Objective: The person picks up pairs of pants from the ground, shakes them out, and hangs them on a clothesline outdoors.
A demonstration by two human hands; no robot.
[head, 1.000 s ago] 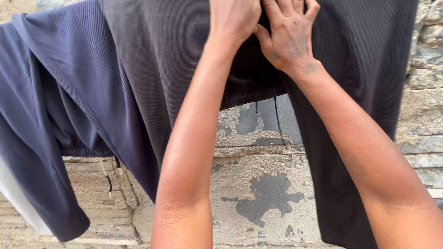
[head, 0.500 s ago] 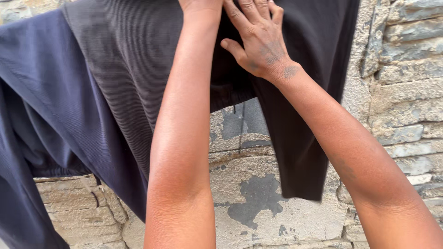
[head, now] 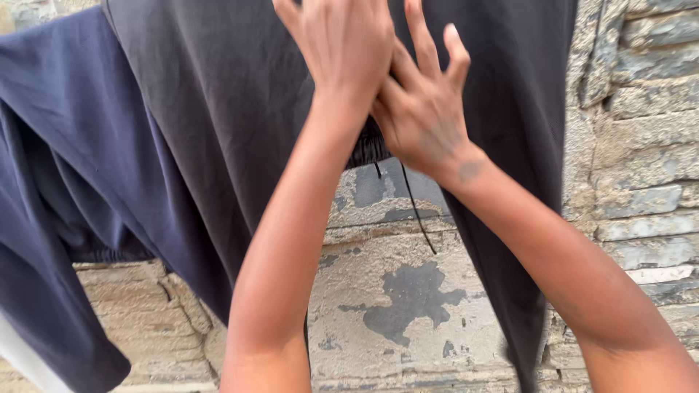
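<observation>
A dark grey pair of trousers (head: 218,109) hangs in front of a stone wall, its waistband and a thin black drawstring (head: 416,211) dangling at the middle. My left hand (head: 342,51) is raised in front of the cloth, back toward me, fingers apart, nothing visibly in it. Just right of it and partly behind it, my right hand (head: 426,109) also has its fingers spread over the trousers near the waistband. Neither hand shows a grip on the fabric. The left fingertips are cut off by the frame's top edge.
A navy blue garment (head: 58,145) hangs to the left, overlapped by the trousers. A bit of white cloth (head: 18,360) shows at the lower left. Behind is a rough stone and plaster wall (head: 641,145) with peeling grey patches.
Both hands have come down and away from the top of the trousers and their fingers have spread. The drawstring now hangs in view and the right trouser leg has swung.
</observation>
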